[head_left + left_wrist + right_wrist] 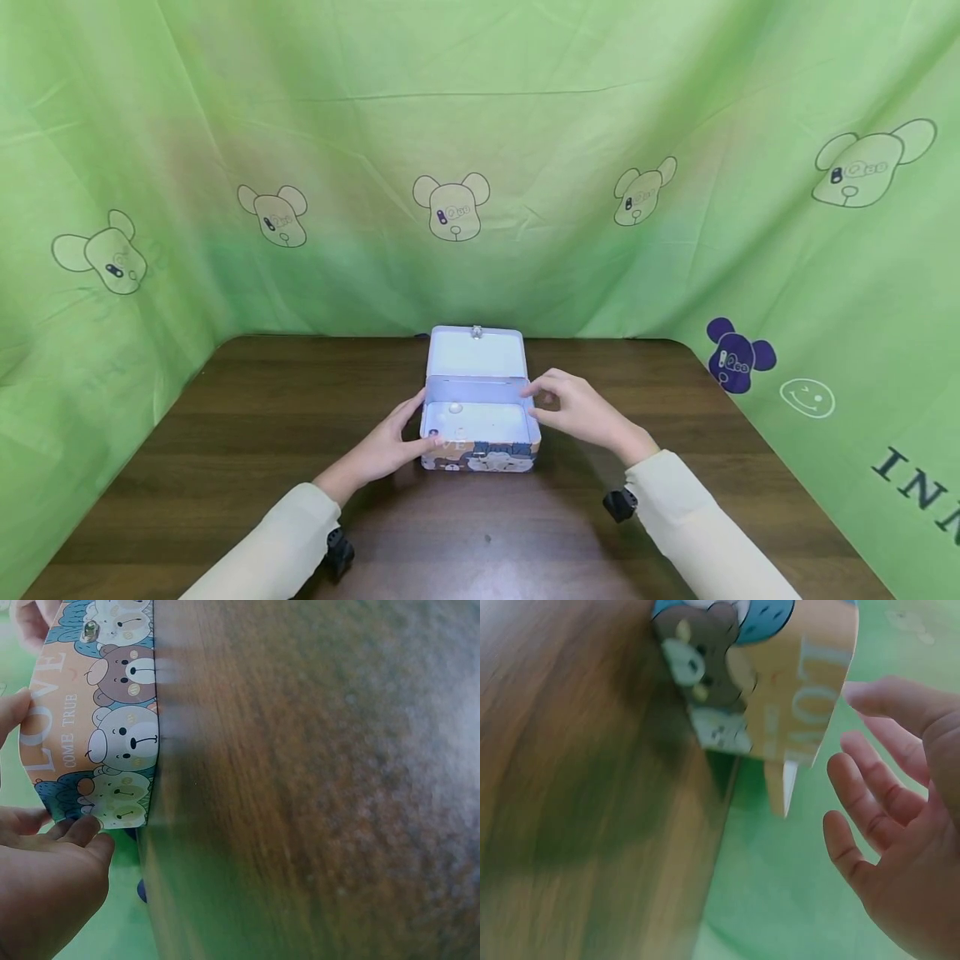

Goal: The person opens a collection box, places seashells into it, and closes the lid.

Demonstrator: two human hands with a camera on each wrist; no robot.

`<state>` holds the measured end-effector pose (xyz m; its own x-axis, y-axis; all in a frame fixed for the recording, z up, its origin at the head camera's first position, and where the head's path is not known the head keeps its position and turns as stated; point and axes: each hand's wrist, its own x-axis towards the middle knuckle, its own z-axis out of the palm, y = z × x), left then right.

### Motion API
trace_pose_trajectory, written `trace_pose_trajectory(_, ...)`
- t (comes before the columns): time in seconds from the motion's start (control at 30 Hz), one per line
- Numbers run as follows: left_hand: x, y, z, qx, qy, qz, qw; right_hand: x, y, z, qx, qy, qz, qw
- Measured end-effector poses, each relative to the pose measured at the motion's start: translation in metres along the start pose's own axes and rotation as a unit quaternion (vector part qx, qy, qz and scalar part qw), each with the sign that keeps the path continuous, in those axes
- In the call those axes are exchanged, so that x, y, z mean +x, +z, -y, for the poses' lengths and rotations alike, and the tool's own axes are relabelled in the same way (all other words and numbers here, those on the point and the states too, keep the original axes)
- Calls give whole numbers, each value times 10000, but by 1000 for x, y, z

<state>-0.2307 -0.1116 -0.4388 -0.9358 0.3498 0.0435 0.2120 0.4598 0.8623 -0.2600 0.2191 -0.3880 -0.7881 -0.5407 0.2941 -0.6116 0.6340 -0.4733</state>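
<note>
An open tin box (480, 457) with bears and the word LOVE on its front stands on the table, its hinged lid (477, 353) raised at the back. My left hand (382, 450) grips the box's left side, thumb over the front rim and fingers along the end wall; the left wrist view shows this hand (56, 885) at the printed tin's corner. Beside the right rim hovers my right hand (581, 410), fingers loosely bent and holding nothing. In the right wrist view that hand's (907, 802) fingers are spread, the thumb tip close to the tin's edge.
Inside the box lies a small, round, pale thing (456, 408), too small to identify. The brown wooden table (247, 442) extends around the tin. A green curtain (360, 267) with bear prints hangs behind the table and along both sides.
</note>
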Motion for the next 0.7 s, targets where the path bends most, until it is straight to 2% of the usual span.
trace_pose_trajectory(0.43, 1, 0, 0, 15, -37, 18, 10000, -41, -26, -32, -459, 361, -273, 9979)
trace_pose_trajectory(0.7, 0, 0, -1, 16, -29, 8, 10000, -55, -37, -47, -813, 725, -111, 9940)
